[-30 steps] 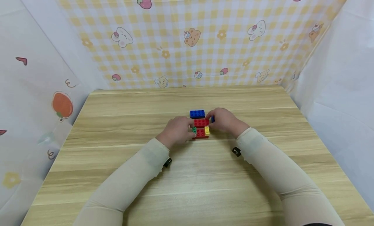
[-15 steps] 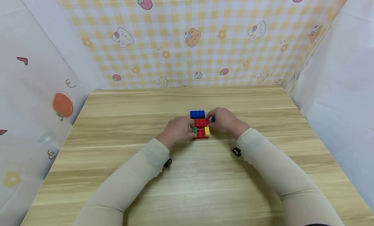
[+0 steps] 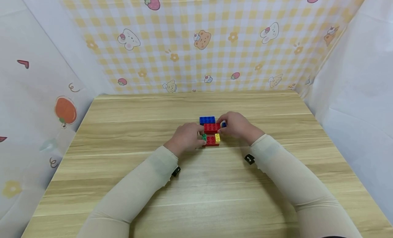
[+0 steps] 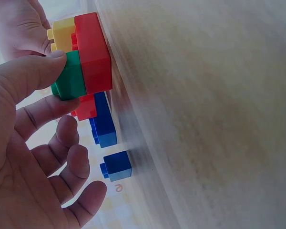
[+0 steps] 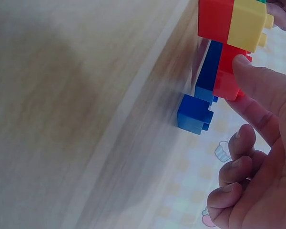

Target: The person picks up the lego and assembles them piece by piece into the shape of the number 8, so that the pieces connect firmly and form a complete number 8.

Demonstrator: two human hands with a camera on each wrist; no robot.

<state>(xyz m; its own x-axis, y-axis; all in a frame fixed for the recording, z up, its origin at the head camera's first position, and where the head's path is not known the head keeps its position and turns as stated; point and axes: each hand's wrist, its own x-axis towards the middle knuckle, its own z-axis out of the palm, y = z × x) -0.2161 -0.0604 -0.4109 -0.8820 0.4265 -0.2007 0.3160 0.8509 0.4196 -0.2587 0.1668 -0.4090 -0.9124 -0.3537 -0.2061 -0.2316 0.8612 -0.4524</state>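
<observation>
My left hand (image 3: 185, 137) pinches a small green brick (image 4: 72, 76) between thumb and index finger. The green brick sits on the left end of the front red brick (image 4: 96, 55), and a yellow brick (image 5: 248, 24) caps its right end. Just behind, my right hand (image 3: 237, 126) pinches a second red brick (image 3: 212, 128) at its right end. This one is raised off the table and partly overlaps the long blue brick (image 3: 207, 120) at the back. The other fingers of both hands are loosely bent.
A small blue brick (image 5: 193, 113) stands to the right, partly behind my right hand. Another small blue brick (image 4: 118, 166) stands to the left, hidden by my left hand in the head view. A checked cloth (image 3: 184, 43) hangs behind the wooden table (image 3: 196, 197).
Between half a second ago and now, my right hand has lifted the second red brick slightly, up toward the long blue brick. The left hand and the front bricks have stayed put.
</observation>
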